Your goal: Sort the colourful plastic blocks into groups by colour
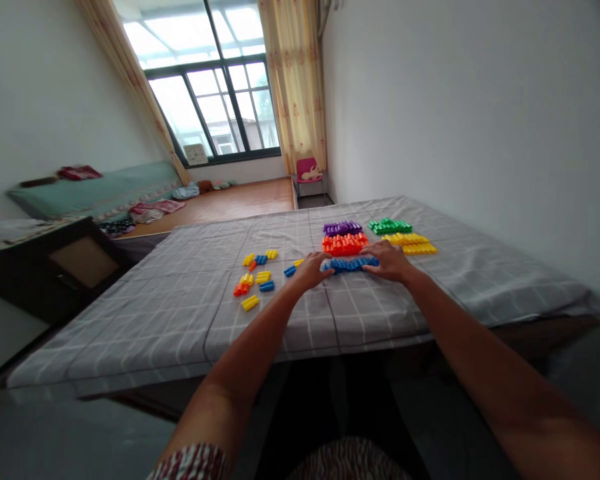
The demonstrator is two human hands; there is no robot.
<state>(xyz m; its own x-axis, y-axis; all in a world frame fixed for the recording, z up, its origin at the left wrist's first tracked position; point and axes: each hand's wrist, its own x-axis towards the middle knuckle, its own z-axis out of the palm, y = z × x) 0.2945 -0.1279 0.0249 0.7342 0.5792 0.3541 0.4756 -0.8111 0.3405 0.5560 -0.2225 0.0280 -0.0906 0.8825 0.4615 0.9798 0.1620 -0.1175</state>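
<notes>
A row of blue plastic blocks [351,265] lies on the grey checked cloth in front of me. My left hand [312,269] closes round its left end, thumb on the near side. At the other end, my right hand [391,261] holds it with bent fingers, the thumb along the near edge. Right behind the blue row are orange blocks [345,245], then purple blocks [342,229]. Farther right sit rows of green blocks [390,227] and yellow blocks [411,244]. A small blue piece [290,271] is just left of my left hand.
Loose yellow, blue and orange pieces are scattered to the left, among them a yellow piece [250,303] and an orange piece [241,289]. The cloth-covered table [170,313] has its front edge close to my body. A wall [470,133] rises on the right.
</notes>
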